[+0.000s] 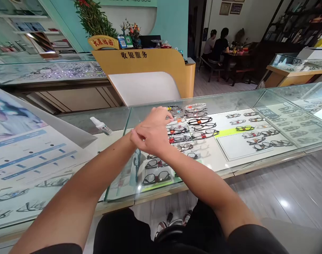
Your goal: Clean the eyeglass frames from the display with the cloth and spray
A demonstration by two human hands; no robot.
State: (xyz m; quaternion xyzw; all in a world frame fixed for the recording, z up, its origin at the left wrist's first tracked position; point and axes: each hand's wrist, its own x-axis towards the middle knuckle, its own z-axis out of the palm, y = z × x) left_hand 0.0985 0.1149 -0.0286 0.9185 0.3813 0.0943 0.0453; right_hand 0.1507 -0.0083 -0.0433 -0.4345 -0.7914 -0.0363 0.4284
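Note:
My right hand (151, 137) lies over my left wrist, its fingers curled against it. Beyond it is my left hand (158, 115), its back up and its fingers loosely bent with nothing visible in them; part of it is hidden by my right hand. Both hands are above the glass display case (216, 173). Beneath and beside them, several pairs of eyeglasses (204, 134) lie in rows inside the case, some with red tags.
A small white bottle (101, 126) lies left of my hands. Farther left stands a large printed board (25, 141). A white chair (146, 86) is beyond the case, before a wooden counter (155, 63). Two people (220, 46) sit in the back.

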